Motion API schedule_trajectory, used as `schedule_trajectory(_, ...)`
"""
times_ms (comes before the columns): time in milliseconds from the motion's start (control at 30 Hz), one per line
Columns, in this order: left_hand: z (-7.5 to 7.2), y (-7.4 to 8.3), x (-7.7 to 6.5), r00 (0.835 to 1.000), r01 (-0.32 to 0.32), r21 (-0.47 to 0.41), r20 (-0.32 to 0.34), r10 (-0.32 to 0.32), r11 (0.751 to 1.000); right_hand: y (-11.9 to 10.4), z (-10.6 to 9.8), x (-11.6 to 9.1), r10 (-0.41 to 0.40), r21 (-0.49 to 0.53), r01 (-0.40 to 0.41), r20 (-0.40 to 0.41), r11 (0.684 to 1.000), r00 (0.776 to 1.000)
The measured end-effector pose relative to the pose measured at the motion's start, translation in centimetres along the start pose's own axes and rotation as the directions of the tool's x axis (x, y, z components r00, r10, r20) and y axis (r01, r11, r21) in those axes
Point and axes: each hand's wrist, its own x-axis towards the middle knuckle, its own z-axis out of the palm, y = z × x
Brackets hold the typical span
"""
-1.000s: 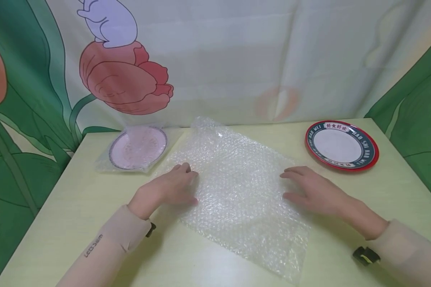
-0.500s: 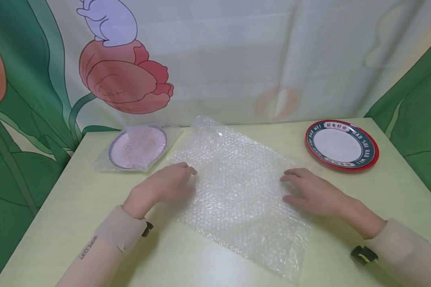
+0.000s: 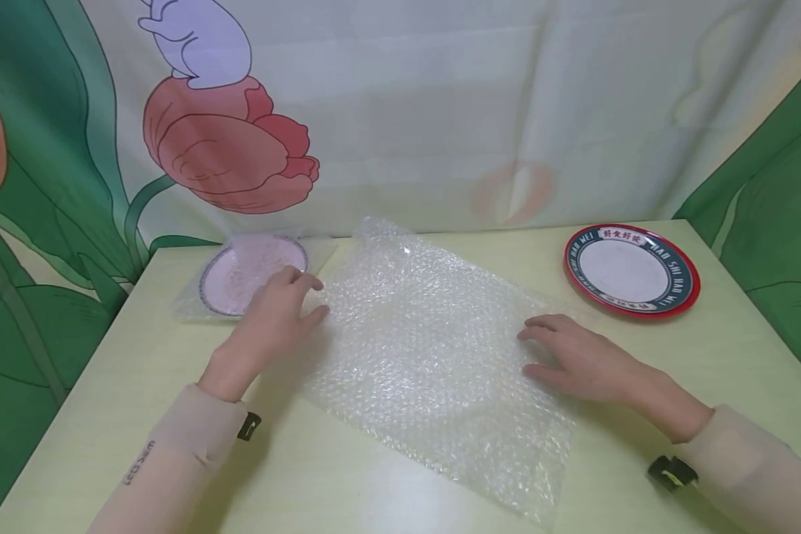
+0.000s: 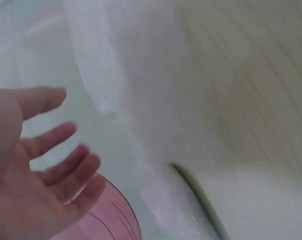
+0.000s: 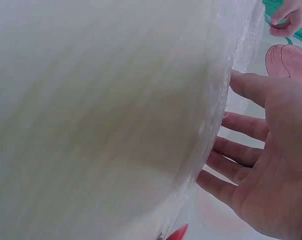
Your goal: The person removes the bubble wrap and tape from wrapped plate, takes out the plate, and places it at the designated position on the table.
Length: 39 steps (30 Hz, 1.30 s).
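A sheet of clear bubble wrap [image 3: 434,356] lies flat and slanted across the middle of the table. My left hand [image 3: 274,315] hovers by its left edge, fingers loosely spread and holding nothing; in the left wrist view that hand [image 4: 46,165] is off the surface. Behind the left hand lies a plate [image 3: 230,278] with a pinkish face and patterned rim, wrapped in clear bubble wrap and partly covered by the hand. My right hand [image 3: 581,360] rests with relaxed fingers at the sheet's right edge; in the right wrist view its fingertips [image 5: 226,117] touch the wrap.
Near the back right corner of the table [image 3: 107,386] sits a red-rimmed plate [image 3: 624,271] with a dark lettered band, seemingly stacked on another red one. A printed curtain [image 3: 400,111] with flowers and leaves hangs right behind the table's back edge.
My left hand has moved left and back, off the bubble wrap sheet toward the wrapped plate. The right hand has stayed nearly in place.
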Motion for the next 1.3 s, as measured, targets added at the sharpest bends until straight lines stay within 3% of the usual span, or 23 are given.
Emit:
schedule_trajectory(133, -0.7, -1.7, -0.1, 0.988, 0.092, -0.037, -0.124, -0.096, 0.995, 0.0, 0.0, 0.1, 0.000, -0.004, 0.000, 0.008, 1.000, 1.000)
schedule_trajectory(233, -1.2, -2.9, -0.4, 0.974, 0.143, -0.033, -0.174, -0.146, 0.989, 0.0, 0.0, 0.1, -0.005, -0.007, 0.006, 0.008, 1.000, 1.000)
schedule_trajectory(600, -2.0, -7.2, -0.9, 0.930, 0.324, -0.047, -0.166, -0.327, 0.945, 0.0, 0.0, 0.1, -0.024, -0.024, 0.024, 0.008, 0.999, 1.000)
schedule_trajectory(833, -3.0, -10.7, -1.0, 0.890, 0.442, -0.083, -0.088, -0.448, 0.893, 0.0, -0.1, 0.2, -0.031, -0.018, 0.031, 0.015, 0.999, 0.999)
schedule_trajectory(1000, -3.8, -11.9, -1.2, 0.857, 0.513, -0.105, 0.002, -0.516, 0.852, 0.0, -0.1, 0.2, -0.016, -0.022, 0.017, 0.026, 1.000, 1.000)
schedule_trajectory(1167, -4.1, -13.0, -1.2, 0.828, 0.560, -0.107, 0.063, -0.557, 0.821, 0.0, -0.1, 0.2, -0.007, -0.021, 0.008, 0.032, 1.000, 0.999)
schedule_trajectory(1300, -4.2, -14.0, -1.2, 0.818, 0.574, -0.088, 0.107, -0.566, 0.814, -0.1, -0.2, 0.2, 0.004, -0.013, -0.004, 0.045, 1.000, 0.999)
